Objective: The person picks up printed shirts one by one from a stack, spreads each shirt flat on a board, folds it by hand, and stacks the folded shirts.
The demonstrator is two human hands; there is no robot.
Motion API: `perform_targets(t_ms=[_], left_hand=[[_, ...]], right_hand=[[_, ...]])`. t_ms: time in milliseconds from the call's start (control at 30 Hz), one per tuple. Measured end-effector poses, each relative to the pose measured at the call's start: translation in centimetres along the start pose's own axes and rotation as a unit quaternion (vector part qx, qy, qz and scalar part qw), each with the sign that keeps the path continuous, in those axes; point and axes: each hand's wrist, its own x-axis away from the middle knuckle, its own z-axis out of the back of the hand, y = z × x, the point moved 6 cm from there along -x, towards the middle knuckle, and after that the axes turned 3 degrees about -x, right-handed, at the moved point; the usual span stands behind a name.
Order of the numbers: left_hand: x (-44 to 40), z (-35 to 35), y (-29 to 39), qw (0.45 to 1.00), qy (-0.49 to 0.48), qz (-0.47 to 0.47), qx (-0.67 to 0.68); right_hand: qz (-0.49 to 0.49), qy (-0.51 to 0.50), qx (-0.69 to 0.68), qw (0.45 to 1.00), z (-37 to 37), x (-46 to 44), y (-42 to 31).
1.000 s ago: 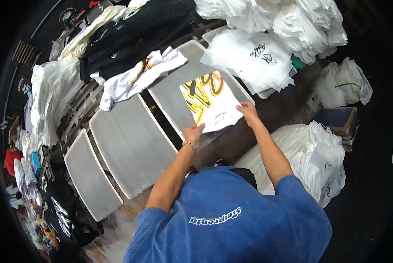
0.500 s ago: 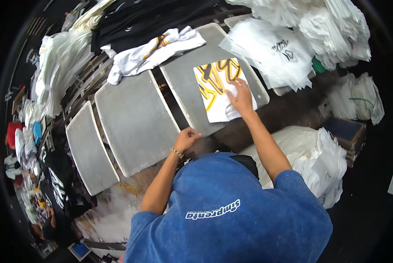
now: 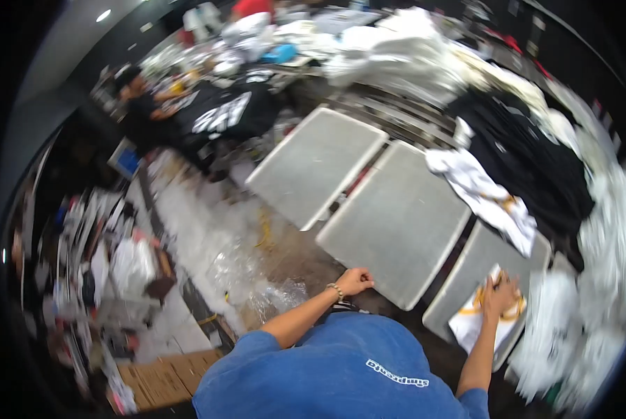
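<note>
A folded white garment with a yellow and black print (image 3: 466, 322) lies on the rightmost grey board (image 3: 447, 302). My right hand (image 3: 500, 296) rests on top of it, fingers spread over the print. My left hand (image 3: 355, 281) hovers near the front edge of the middle grey board (image 3: 400, 220), its fingers curled together; whether anything small is between them is hidden. Another white garment with an orange and black print (image 3: 480, 188) lies crumpled across the far ends of the boards.
A third grey board (image 3: 320, 164) lies to the left. Black garments (image 3: 522, 150) and white plastic bags (image 3: 550, 328) are beyond and to the right. At the far left sits a person (image 3: 142, 101) beside a black printed garment (image 3: 232, 112). Clear plastic (image 3: 267, 300) lies on the floor.
The view has swung left. My left hand has let go of the folded garment and moved away from it. My right hand has gone from its edge to flat on top.
</note>
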Motion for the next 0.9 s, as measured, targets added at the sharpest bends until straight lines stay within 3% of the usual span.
perform_targets(t_ms=[67, 100, 200, 233, 300, 667, 900], left_hand=[[-0.4, 3.2, 0.6, 0.990, 0.086, -0.030, -0.110], [-0.7, 4.2, 0.4, 0.988, 0.113, -0.022, -0.104], [-0.6, 5.0, 0.8, 0.938, 0.165, -0.146, -0.266], [-0.1, 5.0, 1.0, 0.937, 0.180, -0.138, -0.264], [0.3, 2.8, 1.4, 0.926, 0.036, -0.074, -0.369], [0.6, 1.8, 1.3, 0.909, -0.017, -0.054, -0.414], [0.7, 1.4, 1.0, 0.908, 0.016, -0.057, -0.415]], right_hand=[[0.004, -0.009, 0.054, 0.999, -2.1, 0.3, -0.3], [0.004, -0.009, 0.045, 0.999, -3.8, 0.0, 0.2], [-0.009, -0.021, 0.063, 0.998, -6.9, -1.0, 1.7], [-0.013, -0.024, 0.072, 0.997, -7.2, -1.1, 1.9], [-0.032, -0.034, 0.085, 0.995, -7.3, -1.1, 2.0], [-0.032, -0.029, 0.088, 0.995, -7.1, -0.7, 2.2], [-0.026, -0.025, 0.097, 0.995, -7.9, -1.1, 2.8]])
